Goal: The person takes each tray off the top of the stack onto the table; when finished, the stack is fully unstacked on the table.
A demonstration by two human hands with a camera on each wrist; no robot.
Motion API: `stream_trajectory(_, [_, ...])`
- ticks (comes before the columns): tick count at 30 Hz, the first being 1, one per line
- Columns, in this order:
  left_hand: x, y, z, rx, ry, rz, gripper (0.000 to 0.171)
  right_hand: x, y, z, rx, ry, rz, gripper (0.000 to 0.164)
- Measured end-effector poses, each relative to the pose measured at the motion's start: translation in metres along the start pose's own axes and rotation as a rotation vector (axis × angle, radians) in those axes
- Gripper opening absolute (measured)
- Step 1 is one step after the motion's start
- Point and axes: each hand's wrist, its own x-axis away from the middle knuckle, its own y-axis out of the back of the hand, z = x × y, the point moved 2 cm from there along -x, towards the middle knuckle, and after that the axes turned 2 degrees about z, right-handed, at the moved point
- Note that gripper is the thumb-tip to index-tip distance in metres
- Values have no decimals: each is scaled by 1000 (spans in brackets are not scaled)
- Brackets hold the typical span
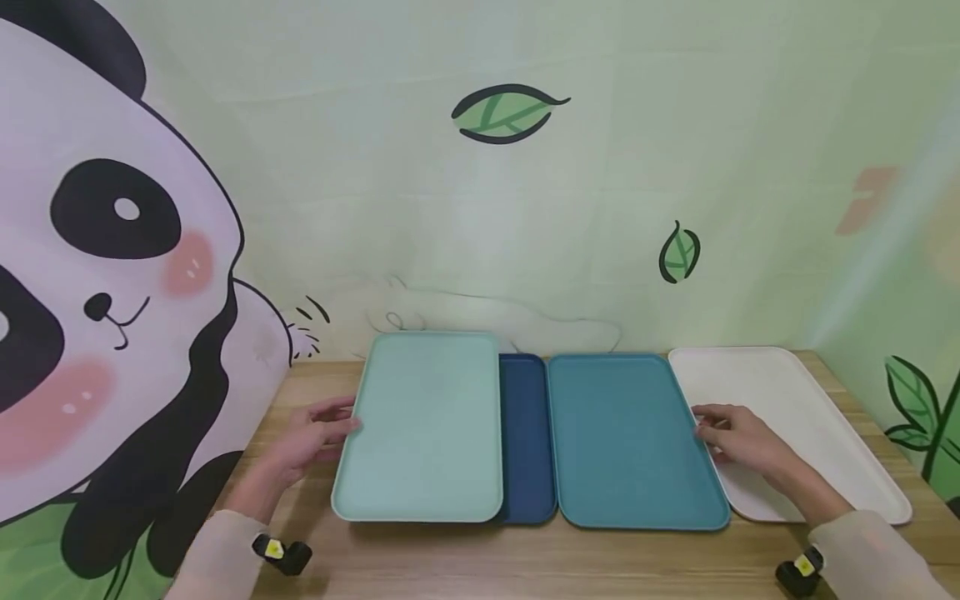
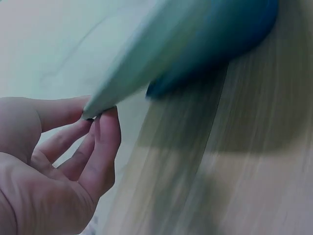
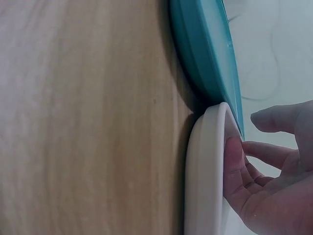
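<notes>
My left hand (image 1: 307, 442) pinches the left edge of a pale mint tray (image 1: 423, 425) between thumb and fingers. In the left wrist view that mint tray (image 2: 132, 63) is tilted, its held edge raised off the wooden table. Partly beneath it lies a navy blue tray (image 1: 528, 442), its left portion hidden. My right hand (image 1: 742, 437) is at the right edge of a teal tray (image 1: 637, 442), above a white tray (image 1: 810, 442). In the right wrist view its thumb (image 3: 274, 119) is apart from the fingers, which reach down by the white tray's rim (image 3: 210, 161).
The trays stand side by side on a wooden table (image 1: 525, 567). Behind the table hangs a pale green backdrop (image 1: 600, 183) printed with leaves and a large panda (image 1: 142, 283) at left. The teal and white trays meet edge to edge.
</notes>
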Motion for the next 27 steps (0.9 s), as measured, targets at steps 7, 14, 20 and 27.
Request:
stream_trajectory(7, [10, 51, 19, -106, 77, -101, 67, -1, 0, 1, 3, 2, 0, 55])
stream_trajectory(14, [18, 86, 34, -112, 122, -150, 70, 0, -2, 3, 6, -4, -5, 57])
stream_trajectory(20, [24, 103, 35, -117, 130, -169, 70, 0, -4, 2, 12, 6, -8, 58])
stream_trajectory(27, [21, 110, 27, -238, 150, -225, 64, 0, -3, 2, 17, 4, -17, 58])
